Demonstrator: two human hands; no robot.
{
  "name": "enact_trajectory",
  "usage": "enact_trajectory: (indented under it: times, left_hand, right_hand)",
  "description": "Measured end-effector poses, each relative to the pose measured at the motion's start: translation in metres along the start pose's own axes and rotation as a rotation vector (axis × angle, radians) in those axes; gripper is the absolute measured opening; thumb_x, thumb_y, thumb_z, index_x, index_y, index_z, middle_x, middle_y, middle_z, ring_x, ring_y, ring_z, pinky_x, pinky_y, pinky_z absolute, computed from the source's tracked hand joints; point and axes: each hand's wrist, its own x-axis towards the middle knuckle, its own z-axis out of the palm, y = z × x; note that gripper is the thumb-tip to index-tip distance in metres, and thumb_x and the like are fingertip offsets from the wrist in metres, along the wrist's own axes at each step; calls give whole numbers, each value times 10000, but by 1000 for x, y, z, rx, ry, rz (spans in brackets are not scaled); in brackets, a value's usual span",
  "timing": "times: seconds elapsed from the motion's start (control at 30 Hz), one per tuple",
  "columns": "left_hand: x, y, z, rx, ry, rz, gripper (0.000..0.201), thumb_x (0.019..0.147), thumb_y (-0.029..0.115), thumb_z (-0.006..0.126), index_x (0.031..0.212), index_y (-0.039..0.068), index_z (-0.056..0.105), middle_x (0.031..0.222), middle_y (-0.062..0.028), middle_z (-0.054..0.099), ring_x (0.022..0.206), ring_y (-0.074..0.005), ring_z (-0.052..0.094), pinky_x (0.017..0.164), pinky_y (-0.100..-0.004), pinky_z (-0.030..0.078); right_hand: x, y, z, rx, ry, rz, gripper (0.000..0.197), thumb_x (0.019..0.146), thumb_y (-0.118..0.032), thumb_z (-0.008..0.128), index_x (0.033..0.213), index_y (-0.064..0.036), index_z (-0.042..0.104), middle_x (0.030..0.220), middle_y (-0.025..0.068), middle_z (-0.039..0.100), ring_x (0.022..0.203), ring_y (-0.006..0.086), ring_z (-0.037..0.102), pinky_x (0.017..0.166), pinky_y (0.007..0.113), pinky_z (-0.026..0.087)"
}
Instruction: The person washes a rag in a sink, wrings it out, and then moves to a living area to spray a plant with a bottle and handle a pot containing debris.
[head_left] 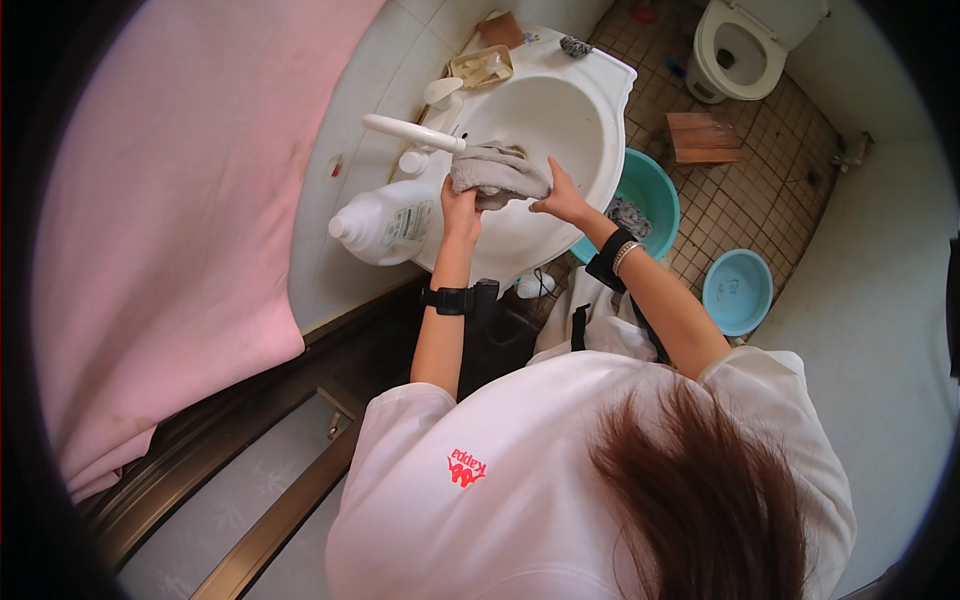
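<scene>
A bunched grey cloth (500,172) is held between my two hands over the white washbasin (572,112). My left hand (461,212) grips its left end from below, close to the tip of the white tap spout (412,131). At the other end, my right hand (563,194) is closed on the cloth, thumb pointing up. Folds cover part of my left fingers and the drain. Whether water is running from the tap cannot be made out.
Left of the basin stand a large white bottle (385,222) and a soap dish (481,67). A green tub (655,190) holding grey cloth sits to the right, with a blue basin (738,292), a wooden stool (703,137) and a toilet (722,60) beyond. A pink curtain (190,200) hangs left.
</scene>
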Motion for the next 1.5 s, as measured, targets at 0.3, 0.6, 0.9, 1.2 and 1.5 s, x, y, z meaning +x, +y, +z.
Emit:
enact_trajectory:
  times: [0.3,0.6,0.9,1.2,1.5]
  left_hand:
    - [-26,-1,-3,-321,-90,-290,292,783,42,423,1075,45,412,1063,-83,456,984,-216,451,836,-365,397]
    - [-20,-19,-36,-604,-151,-278,347,715,-54,454,1055,-14,398,1062,-133,438,1028,-254,402,901,-372,325]
    - [-43,-34,-30,65,-157,147,610,618,-78,528,1159,45,273,1147,-109,347,1045,-221,375,886,-323,319]
    - [-36,-17,-48,844,-598,344,576,594,-46,420,1160,57,384,1167,-107,421,1126,-217,343,897,-296,309]
    - [-1,3,-66,275,-288,-174,486,790,383,443,1153,68,371,1120,-110,445,1015,-206,424,824,-335,352]
  right_hand:
    - [8,-18,-2,432,-518,-54,730,569,-146,666,1196,-47,305,1127,73,433,1037,217,392,913,331,272]
    - [-5,-23,1,892,-647,478,644,649,-399,589,1160,-90,348,1177,113,374,1108,274,321,906,481,213]
    - [-14,-25,17,1458,-522,594,624,721,-456,530,1197,-122,304,1199,79,348,1083,258,367,877,481,326]
    - [-38,-43,15,1507,-543,631,493,750,-375,542,1124,-101,372,1061,117,437,945,251,470,759,417,441]
    - [-20,-31,9,1677,-819,651,429,783,-205,487,1155,-68,325,1052,136,455,963,255,484,555,241,440]
